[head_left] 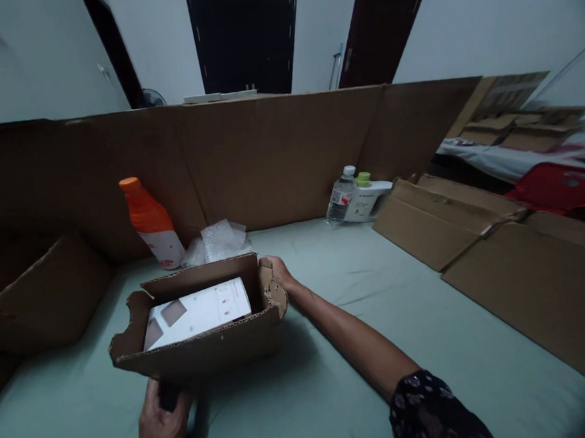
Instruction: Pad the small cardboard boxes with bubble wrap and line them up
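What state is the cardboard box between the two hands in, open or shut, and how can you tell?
Open: no flaps cover the cardboard box, and the white carton shows inside it.

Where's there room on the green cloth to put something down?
Mostly between the right forearm and the right-side cardboard boxes. A smaller bare patch lies between the left hand and the left-side carton. It's crowded behind the open box, with bubble wrap and an orange bottle.

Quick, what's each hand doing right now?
Left hand: thumb and fingers apart, at the box's near bottom edge; grip unclear.
Right hand: at the box's right end, fingers hidden; can't tell how closed.
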Action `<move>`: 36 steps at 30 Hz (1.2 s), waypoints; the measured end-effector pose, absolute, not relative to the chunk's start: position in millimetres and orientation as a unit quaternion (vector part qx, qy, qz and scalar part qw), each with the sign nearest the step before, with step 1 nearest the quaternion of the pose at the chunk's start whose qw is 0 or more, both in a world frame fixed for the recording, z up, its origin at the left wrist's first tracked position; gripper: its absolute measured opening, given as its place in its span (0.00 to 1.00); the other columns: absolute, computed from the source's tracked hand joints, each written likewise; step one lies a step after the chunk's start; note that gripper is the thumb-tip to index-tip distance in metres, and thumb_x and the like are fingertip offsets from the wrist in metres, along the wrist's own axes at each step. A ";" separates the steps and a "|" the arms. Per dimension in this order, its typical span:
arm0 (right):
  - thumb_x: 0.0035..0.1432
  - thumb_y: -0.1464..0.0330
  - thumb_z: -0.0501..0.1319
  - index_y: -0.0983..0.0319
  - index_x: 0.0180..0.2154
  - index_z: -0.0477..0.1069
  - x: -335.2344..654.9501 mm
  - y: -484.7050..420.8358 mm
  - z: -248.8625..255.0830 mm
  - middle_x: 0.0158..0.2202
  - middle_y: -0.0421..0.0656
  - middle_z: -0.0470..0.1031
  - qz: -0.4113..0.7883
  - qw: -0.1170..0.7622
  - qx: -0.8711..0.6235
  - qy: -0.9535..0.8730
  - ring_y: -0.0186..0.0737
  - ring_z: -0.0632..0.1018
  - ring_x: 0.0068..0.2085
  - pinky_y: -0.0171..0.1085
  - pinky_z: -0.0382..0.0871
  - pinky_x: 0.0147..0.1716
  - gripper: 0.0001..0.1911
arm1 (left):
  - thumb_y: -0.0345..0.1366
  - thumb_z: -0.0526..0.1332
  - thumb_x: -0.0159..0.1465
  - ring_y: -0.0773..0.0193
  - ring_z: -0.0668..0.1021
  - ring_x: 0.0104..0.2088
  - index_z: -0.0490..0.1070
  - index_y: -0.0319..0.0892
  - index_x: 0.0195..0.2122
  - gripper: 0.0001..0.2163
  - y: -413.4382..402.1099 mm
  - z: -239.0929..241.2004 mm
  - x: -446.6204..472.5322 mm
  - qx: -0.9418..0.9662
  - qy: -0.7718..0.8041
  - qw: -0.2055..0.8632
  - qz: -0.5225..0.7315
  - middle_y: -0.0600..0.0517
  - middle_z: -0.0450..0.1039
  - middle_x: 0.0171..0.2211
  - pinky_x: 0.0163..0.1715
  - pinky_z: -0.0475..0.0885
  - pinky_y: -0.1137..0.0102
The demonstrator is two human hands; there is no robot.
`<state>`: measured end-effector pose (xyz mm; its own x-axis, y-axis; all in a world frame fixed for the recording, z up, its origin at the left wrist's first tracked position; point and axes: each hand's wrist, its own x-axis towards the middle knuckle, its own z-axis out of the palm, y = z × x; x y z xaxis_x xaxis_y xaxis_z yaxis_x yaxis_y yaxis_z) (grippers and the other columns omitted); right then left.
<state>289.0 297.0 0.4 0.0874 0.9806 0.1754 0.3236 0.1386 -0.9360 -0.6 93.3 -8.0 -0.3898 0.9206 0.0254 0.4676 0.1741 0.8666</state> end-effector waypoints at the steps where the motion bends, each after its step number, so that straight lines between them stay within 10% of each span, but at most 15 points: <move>1: 0.50 0.64 0.62 0.62 0.24 0.73 292.9 295.3 4.9 0.24 0.38 0.73 0.347 0.490 -0.561 -0.570 0.39 0.75 0.30 0.35 0.67 0.31 0.08 | 0.55 0.60 0.55 0.66 0.63 0.18 0.70 0.43 0.54 0.30 93.0 -6.4 0.1 0.483 0.719 0.271 0.420 0.56 0.71 0.26 0.22 0.64 0.69; 18: 0.52 0.60 0.66 0.62 0.38 0.76 375.2 81.5 27.7 0.25 0.39 0.74 0.447 0.489 -0.598 -0.451 0.36 0.74 0.28 0.35 0.66 0.29 0.14 | 0.53 0.62 0.52 0.66 0.62 0.19 0.70 0.46 0.45 0.23 93.1 -2.6 -11.6 0.494 0.739 0.262 0.375 0.60 0.61 0.21 0.23 0.61 0.68; 27: 0.56 0.73 0.63 0.57 0.62 0.67 377.6 60.4 18.0 0.65 0.51 0.66 0.125 0.242 -0.589 -0.761 0.53 0.68 0.63 0.54 0.62 0.61 0.31 | 0.52 0.63 0.48 0.66 0.63 0.22 0.68 0.45 0.38 0.20 95.2 2.9 -8.1 0.498 0.717 0.256 0.415 0.58 0.64 0.23 0.26 0.63 0.66; 36: 0.59 0.80 0.60 0.62 0.40 0.78 349.4 101.0 1.4 0.49 0.50 0.80 0.014 0.215 -0.533 -0.818 0.49 0.76 0.52 0.48 0.66 0.52 0.12 | 0.53 0.61 0.50 0.58 0.74 0.33 0.71 0.43 0.44 0.24 92.9 -2.9 -5.6 0.496 0.695 0.259 0.450 0.51 0.75 0.34 0.34 0.68 0.66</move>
